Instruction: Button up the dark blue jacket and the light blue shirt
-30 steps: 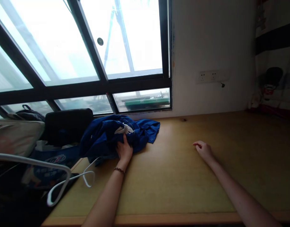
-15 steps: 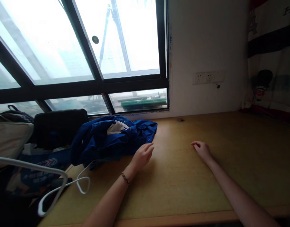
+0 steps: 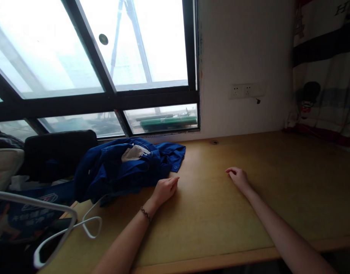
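I judge the blue cloth (image 3: 112, 169) soft and light, best gripped by its folds; left hand (image 3: 164, 189) just beside it, right hand (image 3: 239, 179) well apart, both relaxed, empty.

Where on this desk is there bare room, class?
The yellow-brown wooden desktop is bare between the left hand and right hand, and right of the right forearm toward the black-striped white cloth curtain. It is crowded at the left, with the crumpled blue fabric garment and looped white cord.
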A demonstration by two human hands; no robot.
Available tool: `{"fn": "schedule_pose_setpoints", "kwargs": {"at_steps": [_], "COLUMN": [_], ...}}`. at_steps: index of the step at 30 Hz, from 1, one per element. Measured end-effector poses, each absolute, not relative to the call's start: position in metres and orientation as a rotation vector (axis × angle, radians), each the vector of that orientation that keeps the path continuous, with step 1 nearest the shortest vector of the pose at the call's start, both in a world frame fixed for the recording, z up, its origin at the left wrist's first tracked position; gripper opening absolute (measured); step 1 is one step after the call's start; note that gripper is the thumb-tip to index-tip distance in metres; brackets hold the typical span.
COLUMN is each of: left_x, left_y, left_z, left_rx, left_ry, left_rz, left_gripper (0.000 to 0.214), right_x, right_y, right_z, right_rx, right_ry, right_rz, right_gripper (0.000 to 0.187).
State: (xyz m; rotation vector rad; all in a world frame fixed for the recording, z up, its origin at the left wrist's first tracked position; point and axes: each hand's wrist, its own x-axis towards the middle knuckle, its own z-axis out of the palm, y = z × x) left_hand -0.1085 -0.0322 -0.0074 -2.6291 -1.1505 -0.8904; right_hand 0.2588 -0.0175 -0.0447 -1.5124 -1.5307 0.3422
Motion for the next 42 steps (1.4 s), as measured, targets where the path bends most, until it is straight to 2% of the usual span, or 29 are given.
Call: {"fn": "schedule_pose_setpoints", "kwargs": {"at_steps": [42], "left_x": [-0.1095], "left_y": [-0.0328], "left_z": [-0.0104], "left_rx": [-2.605], "left_ry": [-1.429], "left_rz": [-0.843], "left_gripper": [0.028], "right_x": [0.2582], "right_y": [-0.0199], "right_z": [-0.0438], "right_rx": [-1.521], "right_ry": [-1.604], "right_rz": [0.339], "right_gripper": [0.024]}}
